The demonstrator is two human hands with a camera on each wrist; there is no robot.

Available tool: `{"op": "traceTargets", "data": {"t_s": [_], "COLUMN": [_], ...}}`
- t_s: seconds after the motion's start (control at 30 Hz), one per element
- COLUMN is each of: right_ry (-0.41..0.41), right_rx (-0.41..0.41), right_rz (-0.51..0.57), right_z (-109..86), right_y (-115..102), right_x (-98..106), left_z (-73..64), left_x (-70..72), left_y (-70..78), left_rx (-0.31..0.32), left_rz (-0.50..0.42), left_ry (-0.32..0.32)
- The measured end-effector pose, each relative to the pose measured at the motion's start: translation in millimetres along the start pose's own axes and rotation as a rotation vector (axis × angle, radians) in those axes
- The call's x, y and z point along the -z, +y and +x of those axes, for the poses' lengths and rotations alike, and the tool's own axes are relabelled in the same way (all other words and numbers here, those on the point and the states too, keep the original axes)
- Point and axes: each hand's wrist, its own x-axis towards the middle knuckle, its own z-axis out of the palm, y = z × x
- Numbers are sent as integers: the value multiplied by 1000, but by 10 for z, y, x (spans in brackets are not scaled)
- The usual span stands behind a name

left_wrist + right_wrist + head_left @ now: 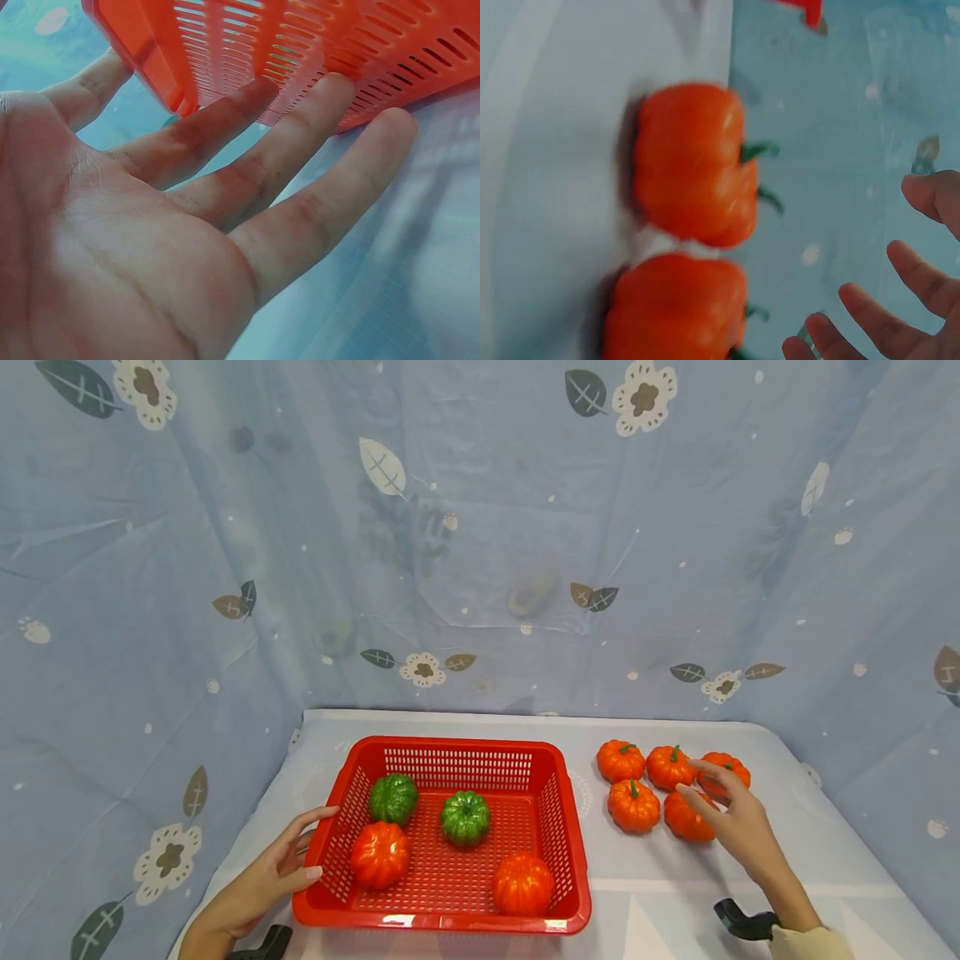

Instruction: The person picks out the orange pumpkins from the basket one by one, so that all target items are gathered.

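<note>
Hovering with fingers spread, the right grip (pixel 742 831) partly hides two of five orange pumpkins (pixel 633 811) on the worktop (pixel 821 856); visible stems point upward. The left grip (pixel 262 881), fingers extended, touches the red basket (pixel 442 921), long axis crosswise. The right wrist view crops one pumpkin.

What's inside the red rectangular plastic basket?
Two glossy green, round ribbed pumpkins and two glossy orange-red, round ribbed pumpkins in the red rectangular plastic basket. Its floor directly beneath them is covered and can't be seen.
</note>
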Motion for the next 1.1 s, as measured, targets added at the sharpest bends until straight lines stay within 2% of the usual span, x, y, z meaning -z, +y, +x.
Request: {"op": "traceTargets", "data": {"t_s": [0.2, 0.6, 0.9, 1.1], "right_ry": [-71, -239, -417, -518], "right_rx": [137, 382, 509, 565], "right_rz": [32, 101, 85, 96], "right_z": [114, 318, 352, 367], "right_y": [-365, -1104, -1543, -1783], "right_x": [-176, -698, -1010, -1204], "left_z": [8, 11, 0, -9], "left_x": [6, 13, -4, -12], "left_y": [4, -8, 37, 26], "left_rx": [2, -1, 12, 26], "left_rz": [5, -1, -6, 1], "left_ry": [-1, -1, -4, 10]}}
